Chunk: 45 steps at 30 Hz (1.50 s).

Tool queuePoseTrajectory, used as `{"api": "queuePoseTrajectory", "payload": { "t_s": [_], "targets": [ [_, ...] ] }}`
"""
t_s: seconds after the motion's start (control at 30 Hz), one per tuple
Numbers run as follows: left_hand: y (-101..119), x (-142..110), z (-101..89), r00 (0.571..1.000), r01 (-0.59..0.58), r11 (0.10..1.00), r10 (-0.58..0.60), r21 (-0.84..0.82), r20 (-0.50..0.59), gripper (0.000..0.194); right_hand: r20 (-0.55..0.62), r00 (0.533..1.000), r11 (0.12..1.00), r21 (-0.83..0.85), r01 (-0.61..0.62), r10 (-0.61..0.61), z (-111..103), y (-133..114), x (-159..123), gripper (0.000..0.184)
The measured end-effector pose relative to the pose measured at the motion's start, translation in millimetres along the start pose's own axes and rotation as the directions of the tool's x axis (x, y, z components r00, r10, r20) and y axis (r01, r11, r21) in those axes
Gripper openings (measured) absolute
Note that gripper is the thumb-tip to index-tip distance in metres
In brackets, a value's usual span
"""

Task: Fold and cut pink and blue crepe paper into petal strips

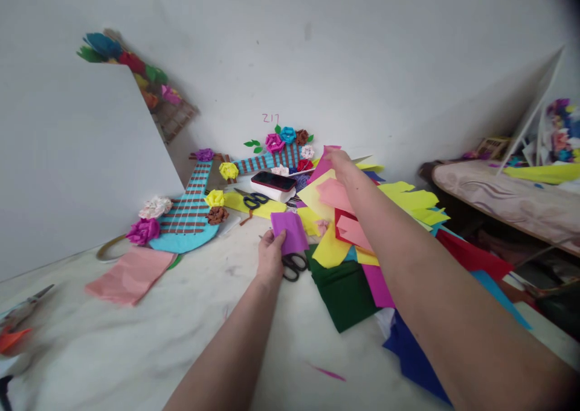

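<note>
My left hand (pixel 270 252) grips a small purple sheet of paper (pixel 290 232) at its near left corner, thumb on top. Just beneath that sheet, the black handles of a pair of scissors (pixel 294 267) stick out; the blades are mostly covered. My right hand (pixel 339 160) reaches to the back of a heap of coloured paper, its fingers closed on a magenta sheet (pixel 322 168). Below the right wrist lie a pale yellow sheet (pixel 313 192) and a pink sheet (pixel 334 194). A folded dark green piece (pixel 347 296) lies nearer to me.
A light blue guitar-shaped craft (pixel 185 226) with paper flowers stands at left, another (pixel 267 162) against the wall. A phone (pixel 274 181) rests on a white box; more scissors (pixel 254 200) lie beside it. A pink sheet (pixel 131 275) and pliers (pixel 22 314) are at left.
</note>
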<state>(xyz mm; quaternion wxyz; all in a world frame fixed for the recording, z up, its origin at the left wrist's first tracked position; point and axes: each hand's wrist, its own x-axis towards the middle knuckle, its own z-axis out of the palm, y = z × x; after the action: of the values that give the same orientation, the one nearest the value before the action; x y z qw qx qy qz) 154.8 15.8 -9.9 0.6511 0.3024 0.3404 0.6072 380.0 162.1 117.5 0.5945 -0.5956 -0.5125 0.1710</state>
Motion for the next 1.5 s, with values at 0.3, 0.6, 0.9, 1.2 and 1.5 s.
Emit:
{"api": "queuePoseTrajectory", "payload": {
  "t_s": [0.3, 0.6, 0.9, 1.2, 1.5],
  "targets": [
    [-0.6, 0.3, -0.6, 1.0, 0.009, 0.999, -0.01, -0.034, -0.014, 0.037, 0.085, 0.985, 0.88, 0.466, 0.093, -0.149, -9.4, -51.9, -18.1, 0.039],
    [1.7, -0.6, 0.5, 1.0, 0.007, 0.998, -0.007, -0.063, -0.013, 0.035, 0.052, 0.988, 0.883, 0.444, -0.151, 0.143, -5.3, -35.8, -56.6, 0.017],
    [-1.9, 1.5, -1.3, 1.0, -0.029, 0.997, 0.029, -0.068, -0.006, 0.034, 0.072, 0.982, 0.907, 0.376, -0.188, 0.174, -7.5, -24.6, -71.7, 0.017],
    [-4.7, 7.3, -3.9, 0.997, -0.059, 0.996, 0.054, -0.066, -0.062, 0.038, 0.027, 0.989, 0.825, 0.549, -0.134, 0.142, -7.6, -50.2, -108.7, 0.027],
    [-4.5, 8.1, -2.7, 0.996, -0.047, 0.997, 0.041, -0.064, -0.08, 0.051, -0.054, 0.979, 0.875, 0.461, -0.149, 0.196, -10.9, -28.2, -123.8, 0.038]
  ]
}}
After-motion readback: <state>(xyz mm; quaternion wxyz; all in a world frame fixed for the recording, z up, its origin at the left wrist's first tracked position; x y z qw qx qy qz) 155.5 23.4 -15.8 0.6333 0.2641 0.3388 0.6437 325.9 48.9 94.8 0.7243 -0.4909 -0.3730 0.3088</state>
